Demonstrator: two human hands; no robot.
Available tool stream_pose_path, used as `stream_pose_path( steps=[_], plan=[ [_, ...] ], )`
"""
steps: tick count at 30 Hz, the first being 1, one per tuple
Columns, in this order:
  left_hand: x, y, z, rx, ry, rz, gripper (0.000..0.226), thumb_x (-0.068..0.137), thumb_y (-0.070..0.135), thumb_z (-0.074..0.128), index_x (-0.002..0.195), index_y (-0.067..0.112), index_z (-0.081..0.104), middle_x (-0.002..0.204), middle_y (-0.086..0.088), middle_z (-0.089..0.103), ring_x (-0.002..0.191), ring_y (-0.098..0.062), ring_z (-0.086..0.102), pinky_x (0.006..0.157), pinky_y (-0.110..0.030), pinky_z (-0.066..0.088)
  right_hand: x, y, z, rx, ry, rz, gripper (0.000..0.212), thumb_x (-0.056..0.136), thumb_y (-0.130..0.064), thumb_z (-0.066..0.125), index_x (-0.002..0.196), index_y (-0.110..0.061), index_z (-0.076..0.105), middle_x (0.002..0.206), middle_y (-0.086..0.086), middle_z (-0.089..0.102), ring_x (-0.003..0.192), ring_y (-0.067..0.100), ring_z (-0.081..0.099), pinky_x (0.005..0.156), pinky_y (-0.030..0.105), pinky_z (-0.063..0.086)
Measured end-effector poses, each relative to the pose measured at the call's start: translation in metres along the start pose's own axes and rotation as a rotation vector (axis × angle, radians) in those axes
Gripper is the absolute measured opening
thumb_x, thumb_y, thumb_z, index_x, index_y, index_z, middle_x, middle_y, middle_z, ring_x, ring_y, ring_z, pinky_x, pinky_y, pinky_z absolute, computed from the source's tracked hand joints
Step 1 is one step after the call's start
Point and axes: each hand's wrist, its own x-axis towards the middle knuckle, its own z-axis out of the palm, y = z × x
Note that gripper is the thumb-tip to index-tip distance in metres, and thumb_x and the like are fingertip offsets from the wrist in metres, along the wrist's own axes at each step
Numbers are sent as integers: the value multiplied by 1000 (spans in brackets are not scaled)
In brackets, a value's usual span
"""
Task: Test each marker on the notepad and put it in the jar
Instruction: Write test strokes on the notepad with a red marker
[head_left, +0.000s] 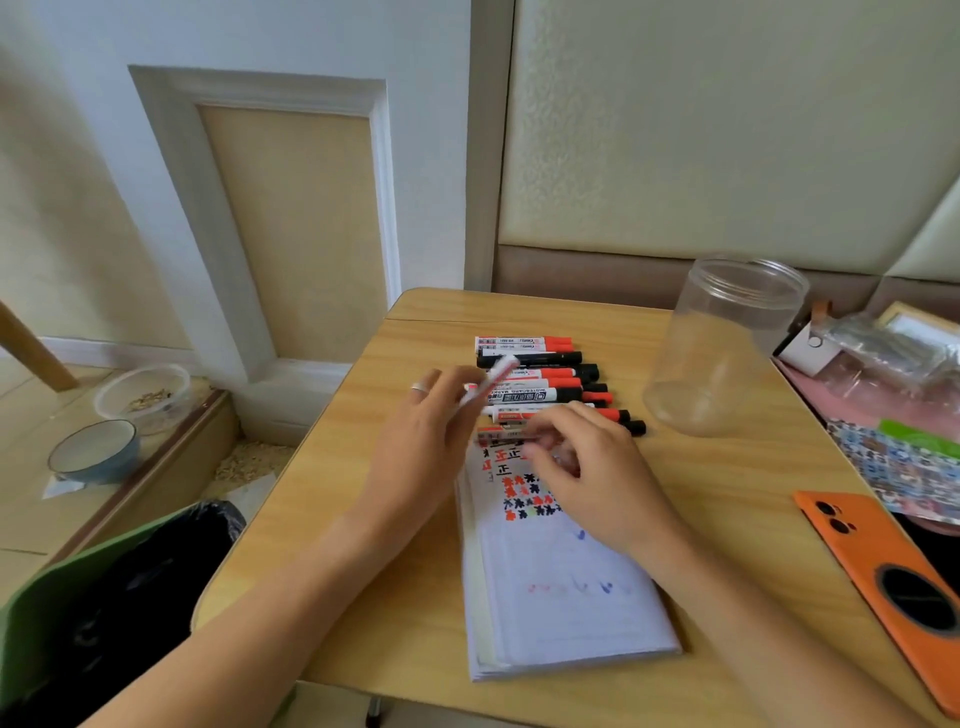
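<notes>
- The table (727, 519) carries everything I work with.
- The notepad (561, 587) lies open before me, red and black marks at its top.
- The clear jar (727, 348) stands upright, far right of the markers.
- The row of markers (550, 382) lies just beyond the notepad.
- My left hand (421, 441) pinches one marker (488, 384), tilted above the row.
- My right hand (592, 467) curls at the notepad's top; its hold I cannot tell.
</notes>
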Motion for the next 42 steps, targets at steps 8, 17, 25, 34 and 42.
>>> stream_pose_path(
  steps=[8, 17, 25, 34, 42],
  plan=[
    [-13, 13, -1, -73, -235, 194, 36, 101, 41, 52, 132, 23, 54, 120, 11, 56, 99, -5, 58, 79, -28, 52, -10, -19, -12, 688, 56, 374, 21, 102, -25, 62, 89, -9, 65, 74, 6, 60, 60, 14, 50, 52, 21, 39],
    [-16, 21, -9, -133, -246, 213, 29, 105, 45, 45, 106, 19, 58, 89, 14, 51, 75, -7, 50, 61, -26, 36, -16, -36, -24, 1092, -4, 450, 17, 97, -31, 62, 91, -15, 62, 71, 6, 58, 54, 15, 48, 47, 23, 31],
    [-22, 23, -15, -125, -442, 173, 36, 105, 52, 31, 101, 22, 51, 80, 9, 55, 70, -14, 50, 61, -41, 42, -17, -35, -33, 926, -5, 462, 17, 98, -27, 67, 95, -12, 60, 64, 3, 55, 48, 11, 45, 44, 19, 30],
    [-32, 29, -11, -242, -570, 201, 25, 109, 40, 35, 115, 25, 54, 94, 28, 59, 83, 1, 56, 75, -27, 44, -31, -35, -15, 867, -165, 483, 21, 100, -29, 62, 84, -17, 56, 63, 11, 54, 41, 15, 41, 43, 23, 21],
    [-34, 22, -10, -430, -692, -11, 35, 107, 38, 37, 118, 19, 65, 111, 18, 68, 110, -3, 61, 95, -17, 41, -34, -38, -8, 875, -158, 516, 25, 104, -17, 50, 79, -20, 51, 56, 11, 53, 34, 16, 37, 41, 17, 17]
  ],
)
